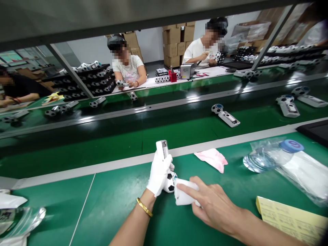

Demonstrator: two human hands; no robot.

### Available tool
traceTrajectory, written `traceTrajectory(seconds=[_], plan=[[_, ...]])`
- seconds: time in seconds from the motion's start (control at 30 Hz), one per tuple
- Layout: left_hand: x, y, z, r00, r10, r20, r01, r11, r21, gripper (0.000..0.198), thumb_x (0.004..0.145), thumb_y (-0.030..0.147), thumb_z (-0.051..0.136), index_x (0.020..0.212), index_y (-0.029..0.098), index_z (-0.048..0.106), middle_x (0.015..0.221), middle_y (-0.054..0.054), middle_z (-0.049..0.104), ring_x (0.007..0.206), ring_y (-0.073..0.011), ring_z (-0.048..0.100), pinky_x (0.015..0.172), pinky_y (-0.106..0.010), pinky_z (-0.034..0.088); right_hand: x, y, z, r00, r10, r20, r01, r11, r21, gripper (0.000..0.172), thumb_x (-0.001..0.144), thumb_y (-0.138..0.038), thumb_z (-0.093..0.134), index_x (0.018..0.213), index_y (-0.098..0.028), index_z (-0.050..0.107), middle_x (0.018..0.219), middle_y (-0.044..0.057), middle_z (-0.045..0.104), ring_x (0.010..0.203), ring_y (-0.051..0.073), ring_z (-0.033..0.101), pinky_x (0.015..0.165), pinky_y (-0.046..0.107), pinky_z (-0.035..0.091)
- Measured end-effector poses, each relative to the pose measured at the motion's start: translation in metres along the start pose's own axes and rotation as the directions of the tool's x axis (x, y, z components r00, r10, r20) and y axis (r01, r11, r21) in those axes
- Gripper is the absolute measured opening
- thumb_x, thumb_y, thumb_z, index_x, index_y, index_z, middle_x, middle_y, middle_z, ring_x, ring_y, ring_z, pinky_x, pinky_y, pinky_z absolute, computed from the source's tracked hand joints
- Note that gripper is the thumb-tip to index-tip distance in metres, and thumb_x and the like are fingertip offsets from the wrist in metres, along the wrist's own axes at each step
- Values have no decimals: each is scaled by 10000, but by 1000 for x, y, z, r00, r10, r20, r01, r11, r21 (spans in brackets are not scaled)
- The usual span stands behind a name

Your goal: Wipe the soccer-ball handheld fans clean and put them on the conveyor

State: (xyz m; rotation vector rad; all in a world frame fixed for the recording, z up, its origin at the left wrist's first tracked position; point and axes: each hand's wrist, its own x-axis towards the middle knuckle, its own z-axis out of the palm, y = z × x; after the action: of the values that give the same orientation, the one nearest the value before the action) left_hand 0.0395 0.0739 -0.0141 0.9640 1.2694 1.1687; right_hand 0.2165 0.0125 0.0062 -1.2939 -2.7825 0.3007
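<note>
My left hand (157, 176), in a white glove, is closed around a white handheld device with a football-patterned head (169, 183). Its rectangular handle (161, 149) points up and away from me, with an opening on one side showing parts inside. My bare right hand (216, 203) grips a white sponge-like block (183, 196) between thumb and fingers. The block is right up against the football head; whether it presses on it I cannot tell. Part of the handle is covered by my left fingers.
Beyond the table edge runs a green conveyor belt (164, 128) carrying similar football devices (225, 116). A pink-white cloth (212, 159), a water bottle (271, 155), a plastic bag (306, 174) and a yellow printed sheet (292, 218) lie to my right. Co-workers (129, 68) sit opposite.
</note>
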Motion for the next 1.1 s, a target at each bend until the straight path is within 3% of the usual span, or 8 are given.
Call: traceTrajectory(seconds=[0.3,0.47,0.63,0.73,0.87,1.0,1.03,1.1], plan=[[5,-1,0,998,-47,-29,42,988,-147,267,767,412,588,848,190,461,590,38,521,470,-99,494,414,-205,397,9,-7,9,1000,20,-19,-19,999,45,724,734,-95,401,1364,-402,219,1117,80,499,664,177,583,582,351,467],[11,-4,-9,992,-95,-80,65,947,-315,259,732,323,642,860,164,483,687,6,568,494,-109,547,439,-228,447,-4,14,13,996,85,-34,-84,995,53,687,758,-122,389,1357,-418,229,1154,62,495,576,136,573,554,339,484],[17,-10,-35,975,-165,-151,66,856,-513,268,763,220,585,1012,159,504,938,-83,624,804,-211,643,673,-353,541,-21,57,18,931,342,-125,-348,937,-24,566,816,-219,395,1341,-404,294,1194,53,503,574,156,608,500,320,491],[18,-8,-58,959,-179,-221,16,811,-584,260,776,160,539,1034,149,509,991,-110,625,974,-251,603,806,-416,514,-28,78,22,864,471,-179,-488,870,-69,504,839,-269,393,1323,-396,340,1250,48,487,538,158,612,430,298,470],[9,-3,-95,935,-124,-331,-99,808,-581,336,754,87,535,1079,175,521,983,-94,640,1041,-262,569,887,-466,465,-32,87,21,806,544,-233,-568,822,-46,462,846,-327,408,1305,-375,383,1305,50,457,573,191,628,395,306,458],[-13,2,-125,952,-111,-286,-96,777,-623,408,771,79,498,1123,285,524,1137,-54,599,1117,-271,516,931,-532,406,-28,65,13,767,544,-341,-474,838,271,421,851,-400,426,1264,-323,447,1287,36,486,868,241,630,566,318,525],[-20,3,-130,956,-125,-267,-71,782,-619,375,796,123,481,1123,299,531,1179,-50,578,1136,-275,499,935,-539,398,-24,55,12,778,528,-341,-402,835,376,404,849,-408,438,1239,-310,475,1264,32,510,971,241,597,643,305,531],[-34,6,-137,949,-133,-286,-48,836,-547,296,844,265,449,1118,320,545,1239,-39,539,1162,-279,473,938,-524,402,-12,31,13,848,461,-262,-257,789,558,369,847,-408,460,1195,-302,517,1217,26,551,1072,218,544,753,281,517]])
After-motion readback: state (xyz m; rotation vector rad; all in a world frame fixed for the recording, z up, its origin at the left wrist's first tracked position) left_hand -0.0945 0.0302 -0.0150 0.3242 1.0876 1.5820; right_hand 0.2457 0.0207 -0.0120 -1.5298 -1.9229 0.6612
